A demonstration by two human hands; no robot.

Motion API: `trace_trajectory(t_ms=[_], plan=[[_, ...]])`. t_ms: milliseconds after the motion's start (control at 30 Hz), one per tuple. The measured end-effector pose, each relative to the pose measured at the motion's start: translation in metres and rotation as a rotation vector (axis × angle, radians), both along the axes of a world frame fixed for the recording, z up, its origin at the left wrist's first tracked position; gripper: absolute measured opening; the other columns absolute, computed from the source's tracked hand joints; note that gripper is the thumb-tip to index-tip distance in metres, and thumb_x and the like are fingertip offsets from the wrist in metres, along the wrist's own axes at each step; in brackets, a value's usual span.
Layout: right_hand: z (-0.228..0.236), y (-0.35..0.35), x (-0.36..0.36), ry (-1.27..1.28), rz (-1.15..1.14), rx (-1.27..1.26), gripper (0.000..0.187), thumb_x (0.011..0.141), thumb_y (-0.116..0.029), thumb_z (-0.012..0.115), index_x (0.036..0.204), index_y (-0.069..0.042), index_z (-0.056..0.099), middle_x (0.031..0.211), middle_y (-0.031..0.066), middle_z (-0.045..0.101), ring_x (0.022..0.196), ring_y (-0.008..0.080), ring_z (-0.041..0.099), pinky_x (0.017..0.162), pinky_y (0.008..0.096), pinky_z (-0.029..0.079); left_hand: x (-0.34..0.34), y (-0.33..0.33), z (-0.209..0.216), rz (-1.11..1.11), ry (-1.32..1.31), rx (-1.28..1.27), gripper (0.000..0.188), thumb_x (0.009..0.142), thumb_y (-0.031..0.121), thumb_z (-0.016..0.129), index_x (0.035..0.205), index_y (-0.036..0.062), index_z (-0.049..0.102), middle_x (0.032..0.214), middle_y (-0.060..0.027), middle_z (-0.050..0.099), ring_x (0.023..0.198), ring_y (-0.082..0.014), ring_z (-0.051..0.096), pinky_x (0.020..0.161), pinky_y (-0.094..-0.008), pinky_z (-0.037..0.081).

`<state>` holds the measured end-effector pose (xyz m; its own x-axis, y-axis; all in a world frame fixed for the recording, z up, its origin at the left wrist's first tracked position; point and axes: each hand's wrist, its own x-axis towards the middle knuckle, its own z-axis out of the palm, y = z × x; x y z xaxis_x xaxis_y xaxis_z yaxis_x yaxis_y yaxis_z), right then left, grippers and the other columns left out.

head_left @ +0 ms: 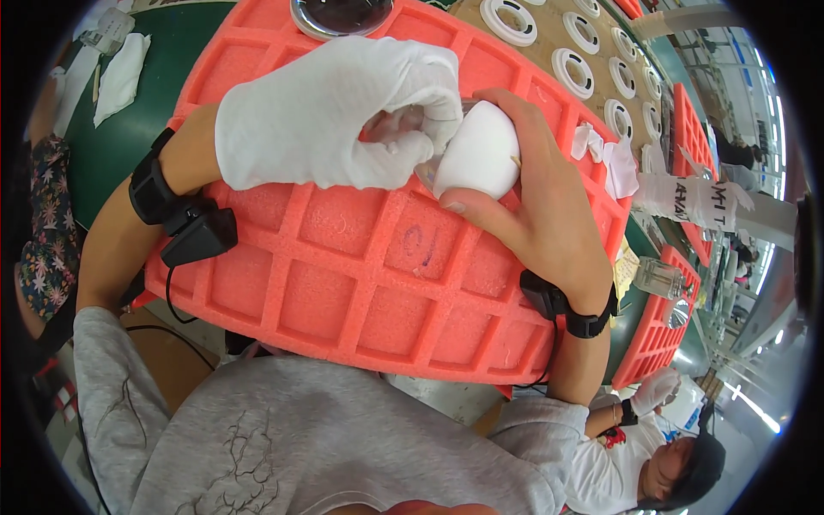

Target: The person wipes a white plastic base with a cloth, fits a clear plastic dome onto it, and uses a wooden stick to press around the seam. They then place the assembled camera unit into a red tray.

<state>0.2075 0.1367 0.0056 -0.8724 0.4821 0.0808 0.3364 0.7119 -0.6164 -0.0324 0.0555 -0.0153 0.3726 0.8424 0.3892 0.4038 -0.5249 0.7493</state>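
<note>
My right hand (549,206), bare, curls its thumb and fingers around a smooth white rounded housing (482,153). A clear, shiny edge shows at the housing's left side. Against that edge is my left hand (343,112) in a white cloth glove, its thumb and fingertips bent together in a pinch. What the pinch holds, if anything, is hidden by the glove. Both hands are above a red foam tray (339,283) with square compartments. Past the left hand, a dark glossy round piece with a silvery rim (342,15) rests at the tray's far side.
Far right, a brown board (549,51) carries several white rings (573,72). Crumpled white tissue (614,163) lies by the tray's right edge, near a wrapped post (687,202). Another red tray (652,330) and a glass jar (659,279) stand right. A co-worker (635,455) sits lower right.
</note>
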Motion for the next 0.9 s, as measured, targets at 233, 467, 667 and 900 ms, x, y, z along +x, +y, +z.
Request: trace_trajectory(t_ms=[233, 467, 667, 900], plan=[[0.0001, 0.0005, 0.0008, -0.004, 0.009, -0.001, 0.079, 0.082, -0.032, 0.084, 0.142, -0.001, 0.045, 0.132, 0.0179, 0.058, 0.118, 0.0348, 0.061, 0.1, 0.0408, 0.049, -0.0012, 0.0, 0.0, -0.01, 0.009, 0.008, 0.016, 0.078, -0.004, 0.065, 0.086, 0.0072, 0.055, 0.085, -0.0039, 0.053, 0.068, -0.0166, 0.051, 0.059, -0.0274, 0.043], [-0.0006, 0.0021, 0.0018, -0.003, 0.017, -0.011, 0.079, 0.082, -0.031, 0.084, 0.143, 0.0, 0.045, 0.132, 0.018, 0.058, 0.119, 0.0337, 0.061, 0.101, 0.0403, 0.048, -0.0001, -0.0036, 0.0025, 0.002, 0.022, -0.02, 0.017, 0.077, -0.004, 0.065, 0.086, 0.0076, 0.056, 0.084, -0.0038, 0.052, 0.067, -0.0168, 0.051, 0.058, -0.0272, 0.042], [-0.0003, 0.0024, 0.0016, -0.01, 0.012, -0.014, 0.08, 0.082, -0.032, 0.084, 0.143, -0.001, 0.044, 0.132, 0.018, 0.059, 0.118, 0.0334, 0.061, 0.101, 0.0402, 0.048, -0.0008, -0.0049, 0.0029, -0.003, 0.01, -0.053, 0.017, 0.078, -0.005, 0.065, 0.085, 0.0073, 0.055, 0.084, -0.0038, 0.052, 0.066, -0.0164, 0.049, 0.057, -0.0271, 0.041], [0.0003, 0.0026, 0.0014, -0.026, 0.0, -0.04, 0.082, 0.081, -0.033, 0.084, 0.145, -0.001, 0.043, 0.129, 0.0181, 0.061, 0.117, 0.0329, 0.062, 0.1, 0.0399, 0.049, -0.005, -0.0023, 0.0011, -0.035, 0.006, -0.04, 0.017, 0.078, -0.005, 0.064, 0.086, 0.0063, 0.055, 0.084, -0.0042, 0.053, 0.066, -0.0158, 0.05, 0.057, -0.0268, 0.042]])
